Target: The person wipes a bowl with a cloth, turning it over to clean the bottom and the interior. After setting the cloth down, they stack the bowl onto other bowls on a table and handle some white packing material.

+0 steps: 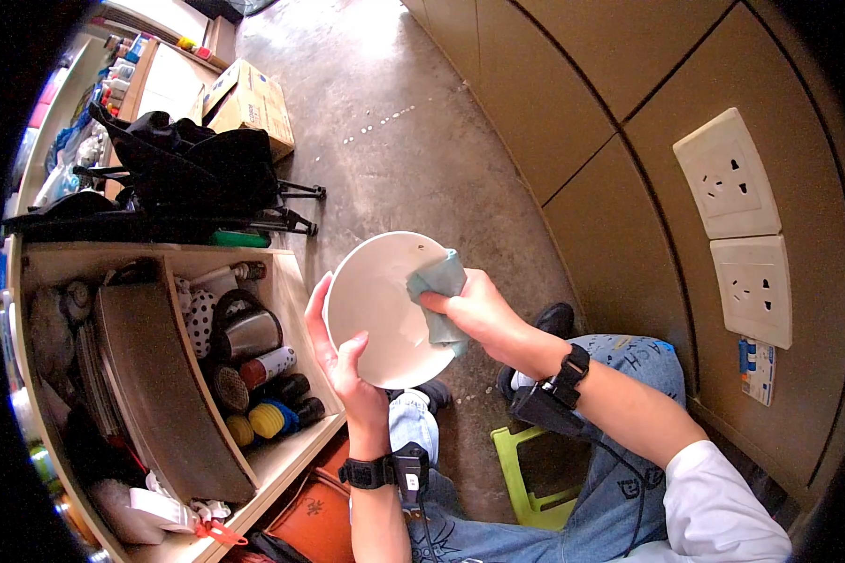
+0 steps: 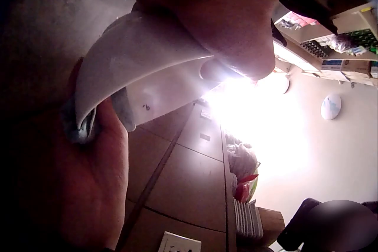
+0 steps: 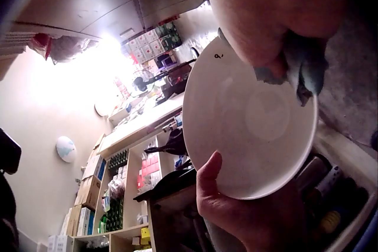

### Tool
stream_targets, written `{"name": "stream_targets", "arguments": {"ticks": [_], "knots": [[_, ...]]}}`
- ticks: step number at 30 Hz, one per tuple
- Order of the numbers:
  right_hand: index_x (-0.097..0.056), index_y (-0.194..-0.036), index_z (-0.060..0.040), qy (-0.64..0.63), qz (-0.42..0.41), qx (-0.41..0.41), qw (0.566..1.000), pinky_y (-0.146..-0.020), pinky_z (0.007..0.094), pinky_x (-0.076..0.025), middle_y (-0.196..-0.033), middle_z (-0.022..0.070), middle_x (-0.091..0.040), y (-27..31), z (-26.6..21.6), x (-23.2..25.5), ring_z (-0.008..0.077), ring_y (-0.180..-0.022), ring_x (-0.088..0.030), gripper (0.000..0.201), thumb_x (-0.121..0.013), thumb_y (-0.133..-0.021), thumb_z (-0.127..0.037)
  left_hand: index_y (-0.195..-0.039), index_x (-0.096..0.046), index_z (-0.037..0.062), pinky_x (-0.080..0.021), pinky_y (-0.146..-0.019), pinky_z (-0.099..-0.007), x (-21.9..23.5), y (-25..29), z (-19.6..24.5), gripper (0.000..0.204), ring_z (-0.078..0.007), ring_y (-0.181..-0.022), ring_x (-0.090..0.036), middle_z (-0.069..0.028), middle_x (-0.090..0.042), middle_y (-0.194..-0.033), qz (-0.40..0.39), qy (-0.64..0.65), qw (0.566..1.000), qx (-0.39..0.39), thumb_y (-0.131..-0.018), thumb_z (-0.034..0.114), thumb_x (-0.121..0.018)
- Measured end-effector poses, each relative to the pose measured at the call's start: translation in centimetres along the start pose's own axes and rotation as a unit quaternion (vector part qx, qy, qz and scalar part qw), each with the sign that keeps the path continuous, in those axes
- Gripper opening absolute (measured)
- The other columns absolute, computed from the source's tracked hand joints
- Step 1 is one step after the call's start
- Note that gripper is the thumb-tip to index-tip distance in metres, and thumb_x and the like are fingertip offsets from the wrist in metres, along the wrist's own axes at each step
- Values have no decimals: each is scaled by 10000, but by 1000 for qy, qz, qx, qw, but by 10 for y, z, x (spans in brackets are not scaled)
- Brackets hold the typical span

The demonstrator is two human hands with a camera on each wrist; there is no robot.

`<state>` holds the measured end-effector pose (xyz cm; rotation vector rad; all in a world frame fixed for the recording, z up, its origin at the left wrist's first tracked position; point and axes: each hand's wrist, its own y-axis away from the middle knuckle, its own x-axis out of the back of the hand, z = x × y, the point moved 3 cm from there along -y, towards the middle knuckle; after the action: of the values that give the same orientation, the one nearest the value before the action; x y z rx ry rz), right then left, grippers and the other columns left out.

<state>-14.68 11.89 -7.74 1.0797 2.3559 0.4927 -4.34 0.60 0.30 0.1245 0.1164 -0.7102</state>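
A white bowl [image 1: 371, 305] is held up, tilted, with its inside facing the head camera. My left hand [image 1: 355, 380] grips its left side, thumb over the rim and fingers behind. In the right wrist view that thumb [image 3: 209, 172] lies on the inner wall of the bowl [image 3: 236, 128]. My right hand [image 1: 490, 317] pinches a folded blue-green cloth [image 1: 438, 281] over the opposite rim, the thumb inside the bowl. From the left wrist, the cloth [image 2: 82, 125] shows wrapped round both sides of the edge. A small dark mark sits inside near the rim.
On the left stands an open wooden drawer [image 1: 291, 281] with bottles and other items. Behind it are a black folded bag [image 1: 188, 159] and a cardboard box [image 1: 252, 108]. Brown panels with sockets [image 1: 728, 174] line the right. A green stool [image 1: 512, 479] stands below, near the person's legs.
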Motion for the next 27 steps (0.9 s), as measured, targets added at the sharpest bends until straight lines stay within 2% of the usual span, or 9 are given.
{"name": "stream_targets", "arguments": {"ticks": [14,17,19,21,22,27], "knots": [[-688,-1060,10,-34,-17,-9,999,-799,335,-524,-982,70,-729,1,-2,-1,147,-897,-660,196,-664,-882,-69,-1456,-432,37,-317,-1163,-403,1,-1,1,708,-282,-1348,-467,-155,-499,-1434,-4,-10,1000,0,-765,137,-552],[-683,-1071,8,-19,-19,-11,1000,-806,336,-522,-990,62,-723,0,-1,-1,146,-901,-653,198,-657,-889,-65,-1452,-437,39,-321,-1160,-402,8,-4,-1,699,-282,-1347,-468,-152,-502,-1431,-18,-24,1000,3,-770,143,-548],[-693,-1084,-6,-7,1,33,999,-820,350,-530,-996,85,-742,0,-3,0,168,-919,-679,218,-666,-879,-76,-1448,-442,41,-325,-1158,-402,11,-6,1,692,-281,-1347,-469,-150,-506,-1427,-30,-39,999,3,-772,146,-546],[-699,-1091,-16,40,10,46,998,-829,357,-535,-1004,102,-749,-7,3,3,182,-937,-692,232,-674,-871,-87,-1440,-454,39,-331,-1154,-402,14,-6,1,690,-278,-1345,-471,-149,-512,-1423,-18,-43,998,41,-768,158,-551],[-705,-1097,-26,87,18,59,994,-839,365,-539,-1012,119,-756,-9,4,4,195,-955,-705,246,-683,-863,-97,-1440,-454,39,-331,-1154,-402,13,-6,2,690,-278,-1345,-471,-149,-512,-1423,-18,-43,998,40,-768,158,-551],[-713,-1101,-36,100,-7,58,993,-854,375,-543,-1020,142,-757,-8,-1,6,214,-981,-715,265,-696,-847,-112,-1417,-481,26,-338,-1151,-399,17,-7,-2,708,-273,-1339,-480,-151,-528,-1416,-23,-34,999,5,-725,152,-559]]}}
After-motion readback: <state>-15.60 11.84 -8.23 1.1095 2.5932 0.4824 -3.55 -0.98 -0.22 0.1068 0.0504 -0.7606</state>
